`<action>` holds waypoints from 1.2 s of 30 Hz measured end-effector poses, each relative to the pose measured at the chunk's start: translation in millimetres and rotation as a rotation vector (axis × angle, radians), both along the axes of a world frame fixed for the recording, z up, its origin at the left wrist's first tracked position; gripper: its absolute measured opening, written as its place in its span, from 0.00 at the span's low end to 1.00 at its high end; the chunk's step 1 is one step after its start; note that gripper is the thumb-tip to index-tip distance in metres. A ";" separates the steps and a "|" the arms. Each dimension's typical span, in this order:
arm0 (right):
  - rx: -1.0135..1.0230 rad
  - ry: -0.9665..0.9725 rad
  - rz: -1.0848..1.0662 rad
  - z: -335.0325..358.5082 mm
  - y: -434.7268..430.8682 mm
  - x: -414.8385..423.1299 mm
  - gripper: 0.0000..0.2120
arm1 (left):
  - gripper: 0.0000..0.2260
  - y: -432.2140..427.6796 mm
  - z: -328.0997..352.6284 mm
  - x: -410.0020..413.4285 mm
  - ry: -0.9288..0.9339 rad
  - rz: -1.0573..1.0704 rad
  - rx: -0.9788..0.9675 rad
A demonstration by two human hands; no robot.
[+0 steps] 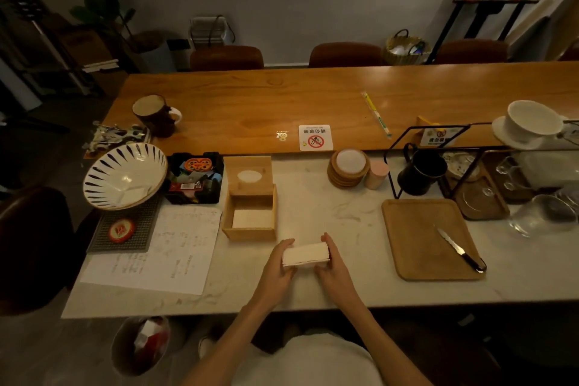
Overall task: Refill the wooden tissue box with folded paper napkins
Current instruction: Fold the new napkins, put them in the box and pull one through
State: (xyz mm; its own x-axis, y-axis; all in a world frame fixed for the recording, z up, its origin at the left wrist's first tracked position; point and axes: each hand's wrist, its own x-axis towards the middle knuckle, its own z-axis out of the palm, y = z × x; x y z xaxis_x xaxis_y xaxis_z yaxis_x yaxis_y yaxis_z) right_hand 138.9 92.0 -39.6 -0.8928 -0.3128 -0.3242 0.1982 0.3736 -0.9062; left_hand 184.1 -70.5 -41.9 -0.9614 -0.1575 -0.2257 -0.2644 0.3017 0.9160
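A stack of folded white paper napkins (306,254) rests between my two hands on the marble counter. My left hand (279,266) grips its left end, my right hand (332,263) its right end. The wooden tissue box (250,230) stands just up and left of the stack, its top open. A few white napkins (252,218) lie inside it. Its wooden lid (249,175), with an oval slot, leans upright at the box's far side.
Paper sheets (163,251) lie left of the box. A striped bowl (124,175) and a black tray of packets (195,177) sit farther left. A wooden board (419,238) with a knife (460,251) lies to the right. Coasters (348,168), a black mug (421,172) and glasses stand behind.
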 end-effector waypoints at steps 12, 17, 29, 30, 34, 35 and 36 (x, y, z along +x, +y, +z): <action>-0.071 0.092 -0.064 -0.9 2.8 0.4 0.23 | 0.22 9.8 -11.2 5.4 0.035 0.050 0.048; 0.013 0.275 0.002 -2.7 12.8 -3.9 0.18 | 0.20 0.0 -9.3 0.9 0.080 -0.003 -0.017; -0.038 0.103 0.008 3.7 27.5 -13.2 0.14 | 0.15 -14.4 1.2 -7.2 0.060 -0.088 -0.026; -0.078 0.086 0.006 7.2 29.9 -14.0 0.13 | 0.15 -15.0 3.4 -7.9 0.046 -0.099 -0.019; -0.171 -0.051 0.001 23.4 36.3 -18.3 0.11 | 0.12 -20.7 18.4 -16.2 -0.047 -0.090 0.119; -0.186 -0.150 -0.017 26.9 35.4 -18.7 0.11 | 0.13 -22.8 20.9 -18.1 -0.108 -0.076 0.177; -0.201 -0.264 -0.034 29.0 34.1 -19.4 0.11 | 0.14 -24.8 22.3 -19.5 -0.178 -0.060 0.233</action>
State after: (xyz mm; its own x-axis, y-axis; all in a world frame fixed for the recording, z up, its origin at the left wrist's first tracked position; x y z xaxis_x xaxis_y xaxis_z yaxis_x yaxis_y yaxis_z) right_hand 119.5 126.1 -10.6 -0.7968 -0.3659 -0.4808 0.4455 0.1818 -0.8766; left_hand 164.6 -95.3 -19.6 -0.9095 -0.0259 -0.4149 -0.4152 0.1084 0.9033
